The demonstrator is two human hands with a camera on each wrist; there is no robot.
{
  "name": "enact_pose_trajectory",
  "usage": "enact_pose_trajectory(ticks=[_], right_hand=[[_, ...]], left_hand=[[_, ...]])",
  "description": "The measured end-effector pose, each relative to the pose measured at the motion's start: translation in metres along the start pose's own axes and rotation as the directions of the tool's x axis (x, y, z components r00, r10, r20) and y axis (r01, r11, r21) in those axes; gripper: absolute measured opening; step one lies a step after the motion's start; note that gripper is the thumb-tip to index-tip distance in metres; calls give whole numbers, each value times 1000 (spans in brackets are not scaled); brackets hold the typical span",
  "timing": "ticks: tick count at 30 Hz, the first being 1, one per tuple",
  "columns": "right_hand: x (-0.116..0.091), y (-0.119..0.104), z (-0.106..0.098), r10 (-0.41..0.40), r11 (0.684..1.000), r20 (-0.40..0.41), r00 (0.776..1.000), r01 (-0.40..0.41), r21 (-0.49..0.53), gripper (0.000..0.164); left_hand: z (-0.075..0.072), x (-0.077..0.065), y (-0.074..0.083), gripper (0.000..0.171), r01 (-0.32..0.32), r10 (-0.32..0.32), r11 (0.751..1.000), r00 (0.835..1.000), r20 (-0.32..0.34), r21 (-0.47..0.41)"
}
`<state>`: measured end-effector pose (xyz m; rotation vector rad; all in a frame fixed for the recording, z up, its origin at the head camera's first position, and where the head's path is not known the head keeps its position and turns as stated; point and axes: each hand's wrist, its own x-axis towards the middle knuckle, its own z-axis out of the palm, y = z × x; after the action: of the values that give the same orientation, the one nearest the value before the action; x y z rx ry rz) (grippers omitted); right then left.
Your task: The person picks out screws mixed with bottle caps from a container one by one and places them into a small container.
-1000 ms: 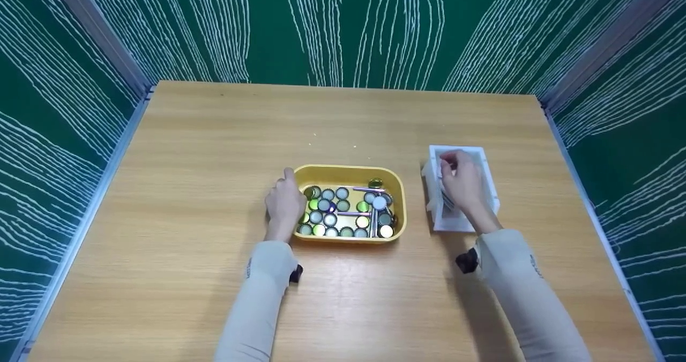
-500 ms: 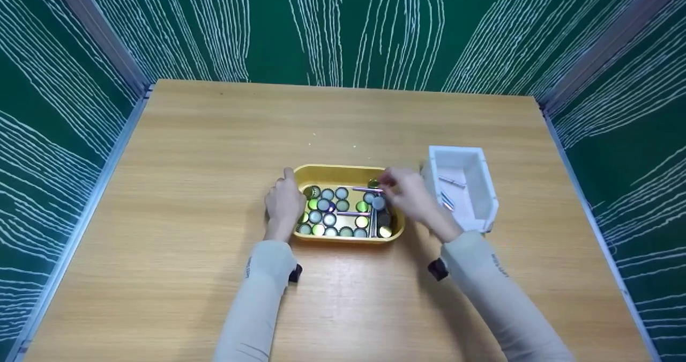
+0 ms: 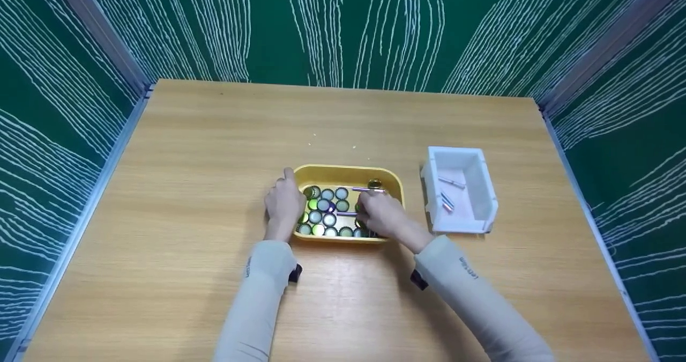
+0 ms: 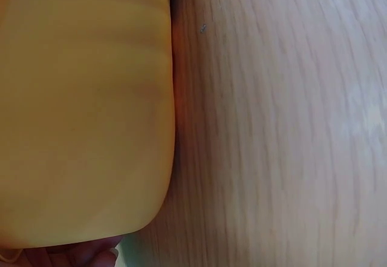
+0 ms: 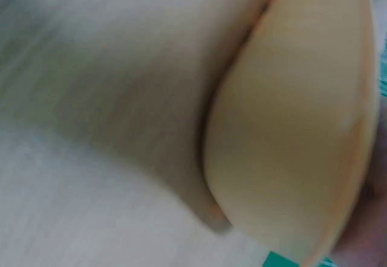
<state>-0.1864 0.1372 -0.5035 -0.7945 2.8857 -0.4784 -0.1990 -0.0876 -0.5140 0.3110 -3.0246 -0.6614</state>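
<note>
In the head view a yellow tray [image 3: 335, 174] holds several bottle caps [image 3: 327, 194] and thin shiny rods; one purplish rod [image 3: 347, 213] lies across its middle, another [image 3: 365, 189] near the far wall. My left hand [image 3: 284, 206] grips the tray's left end, its fingertips [image 4: 104, 258] showing under the tray's end in the left wrist view. My right hand [image 3: 383, 212] reaches down inside the tray's right half, fingers bent and covering caps and rods there. The tray wall [image 5: 284, 134] hides the right fingertips in the right wrist view, so I cannot tell what they hold.
A white bin [image 3: 462, 226] stands right of the tray on the wooden table [image 3: 214, 137], with several thin rods [image 3: 453, 182] on its floor. Small white specks [image 3: 353, 147] dot the table behind the tray. Green panels with white lines surround the back and sides.
My right hand has left the white bin, crossed to the tray's right end and moved further left and nearer into it. The left hand and the tray stay put.
</note>
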Motion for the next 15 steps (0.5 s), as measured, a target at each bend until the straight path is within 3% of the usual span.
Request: enact_pose_trajectory(ticks=[5,11,15], right_hand=[[-1,-3,7,16,999,-14,1000,-16,-47,17],[0,-5,6,77,994,72,994,-71,-88,30],[1,-6,6,106,993,112,988,-99,-68,27]], left_hand=[[0,0,1,40,7,-7,1000,1000,-12,-8],[0,0,0,41,6,-7,1000,1000,-6,-11],[0,0,0,45,8,-8,1000,1000,18,-10]])
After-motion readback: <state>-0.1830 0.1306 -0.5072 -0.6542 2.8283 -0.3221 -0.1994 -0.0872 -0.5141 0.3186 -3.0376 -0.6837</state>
